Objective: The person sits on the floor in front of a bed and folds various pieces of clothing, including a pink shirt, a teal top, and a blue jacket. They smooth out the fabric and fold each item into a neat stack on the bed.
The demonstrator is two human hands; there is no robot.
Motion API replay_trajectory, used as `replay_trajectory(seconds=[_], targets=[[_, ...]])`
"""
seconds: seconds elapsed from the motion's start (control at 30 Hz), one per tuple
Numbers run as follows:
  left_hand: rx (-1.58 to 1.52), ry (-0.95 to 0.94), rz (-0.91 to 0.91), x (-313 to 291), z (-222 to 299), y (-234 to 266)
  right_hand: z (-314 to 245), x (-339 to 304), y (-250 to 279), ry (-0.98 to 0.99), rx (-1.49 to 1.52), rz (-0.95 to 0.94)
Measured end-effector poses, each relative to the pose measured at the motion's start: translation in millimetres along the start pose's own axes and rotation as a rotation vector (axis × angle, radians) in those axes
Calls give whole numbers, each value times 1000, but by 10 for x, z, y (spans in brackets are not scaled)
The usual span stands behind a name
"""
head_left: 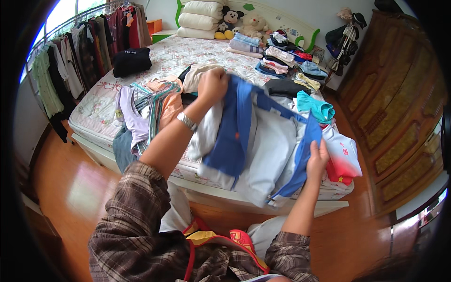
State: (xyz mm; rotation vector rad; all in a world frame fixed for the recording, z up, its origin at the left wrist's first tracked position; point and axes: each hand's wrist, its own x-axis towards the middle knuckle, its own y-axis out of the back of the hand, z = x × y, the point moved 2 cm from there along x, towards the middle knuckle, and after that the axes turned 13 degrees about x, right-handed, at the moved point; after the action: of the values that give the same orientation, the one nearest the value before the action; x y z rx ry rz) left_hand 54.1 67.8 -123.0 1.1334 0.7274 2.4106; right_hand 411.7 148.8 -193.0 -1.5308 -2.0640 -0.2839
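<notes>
A blue and pale grey jacket (272,145) hangs spread between my two hands over the near edge of the bed, its lower part smeared by motion. My left hand (213,86), raised higher, is closed on the jacket's upper blue edge. Lower and to the right, my right hand (317,157) grips its other blue edge between thumb and fingers. Just left of the jacket lie a peach garment (171,110), a lilac top (133,115) and a bunch of hangers (152,101). A white and red shirt (341,152) lies beyond my right hand.
Folded clothes (277,61) stand in stacks on the bed's far right, with a teal garment (315,107) nearer. A black folded garment (132,62) lies far left. Soft toys (253,24) and folded quilts (199,19) sit by the headboard. A clothes rack (70,61) stands left, a wooden wardrobe (394,108) right.
</notes>
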Motion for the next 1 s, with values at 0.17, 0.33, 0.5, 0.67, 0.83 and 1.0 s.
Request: replay_trajectory(seconds=[0.17, 0.33, 0.5, 0.67, 0.83, 1.0], targets=[[336, 18, -173, 60, -165, -275, 288, 155, -324, 97, -113, 45], [173, -3, -229, -761, -463, -359, 1121, -19, -170, -197, -407, 59], [-229, 302, -581, -1951, -969, -366, 769, -136, -223, -329, -48, 11], [-453, 420, -629, -2323, -720, -259, 560, -406, -17, -330, -359, -54], [-852, 750, -821, -2296, -625, -250, 41, -850, -209, -701, -345, -185], [-1452, 1120, -894, -2317, -693, -497, 9, -1486, -465, -1028, -334, -558]])
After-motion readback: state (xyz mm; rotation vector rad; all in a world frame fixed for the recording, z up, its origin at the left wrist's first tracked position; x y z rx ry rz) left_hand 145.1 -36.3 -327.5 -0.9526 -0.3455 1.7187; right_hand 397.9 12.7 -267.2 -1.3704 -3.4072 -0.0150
